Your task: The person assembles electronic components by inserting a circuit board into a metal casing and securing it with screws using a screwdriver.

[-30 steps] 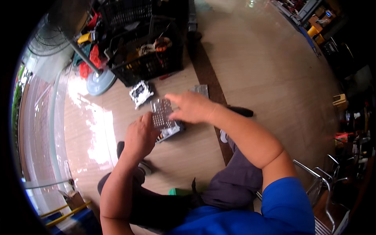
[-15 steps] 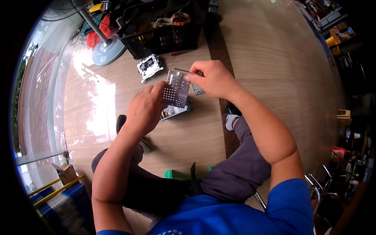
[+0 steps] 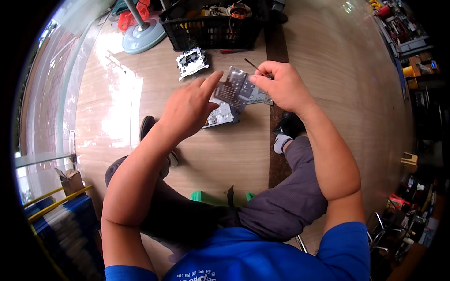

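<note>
My right hand (image 3: 285,88) pinches the edge of a thin perforated metal plate (image 3: 228,92). It also grips a screwdriver (image 3: 251,63) whose thin shaft points up and left; its handle is mostly hidden in the fingers. Left of the plate, my left hand (image 3: 185,108) is open, thumb and forefinger spread apart, nothing between them. Below the plate a metal-cased electronic unit (image 3: 220,116) sits on the floor, partly covered by plate and hand. A flat grey perforated piece (image 3: 258,97) shows beneath my right hand.
A white-framed mechanism (image 3: 191,63) lies on the tiled floor ahead. Behind it stand a black crate (image 3: 213,35) of tools and cables, a red-handled tool (image 3: 229,51) and a round fan base (image 3: 143,37). My shoes flank the work. Shelves and clutter line the right side.
My left hand has let go of the plate and drawn back to the left. The plate has tilted and now hangs from my right hand. The view has shifted slightly.
</note>
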Demonstrator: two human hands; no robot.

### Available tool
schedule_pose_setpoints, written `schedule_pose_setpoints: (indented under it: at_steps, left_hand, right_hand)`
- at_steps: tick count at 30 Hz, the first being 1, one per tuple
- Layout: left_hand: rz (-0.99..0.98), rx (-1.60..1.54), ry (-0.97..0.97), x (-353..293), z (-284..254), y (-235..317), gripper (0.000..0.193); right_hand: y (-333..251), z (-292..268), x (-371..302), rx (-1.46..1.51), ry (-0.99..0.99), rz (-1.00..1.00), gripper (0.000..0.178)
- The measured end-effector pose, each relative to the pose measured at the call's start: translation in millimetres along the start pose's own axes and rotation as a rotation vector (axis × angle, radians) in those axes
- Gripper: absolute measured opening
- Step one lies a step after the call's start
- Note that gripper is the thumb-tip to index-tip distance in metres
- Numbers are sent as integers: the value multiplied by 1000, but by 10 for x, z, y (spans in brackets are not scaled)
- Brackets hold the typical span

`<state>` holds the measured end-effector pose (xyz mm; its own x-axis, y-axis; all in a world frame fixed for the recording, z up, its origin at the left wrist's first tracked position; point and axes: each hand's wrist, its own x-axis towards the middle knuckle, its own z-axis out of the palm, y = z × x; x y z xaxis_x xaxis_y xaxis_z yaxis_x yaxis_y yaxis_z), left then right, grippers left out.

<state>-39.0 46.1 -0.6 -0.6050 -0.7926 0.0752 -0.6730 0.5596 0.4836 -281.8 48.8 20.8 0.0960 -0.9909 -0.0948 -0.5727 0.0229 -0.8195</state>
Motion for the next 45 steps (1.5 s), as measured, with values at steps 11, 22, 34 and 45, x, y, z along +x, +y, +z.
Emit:
schedule_pose_setpoints:
  at_steps: [11,22,34,45]
  left_hand:
    - [-174,163,-485,-23,-45,-134,62]
    - [-131,105,-401,-106,-263,-194,50]
    - [-134,118,-400,-269,-333,-274,51]
    - [-176,125,-461,-185,-264,-319,55]
  right_hand:
    - [801,67,369,-428,170,97,24]
    - [2555,570,255,-804,-2,563,31]
    - [3760,848,252,664,750,1268,15]
    - [4279,1089,511,1113,810,1244,17]
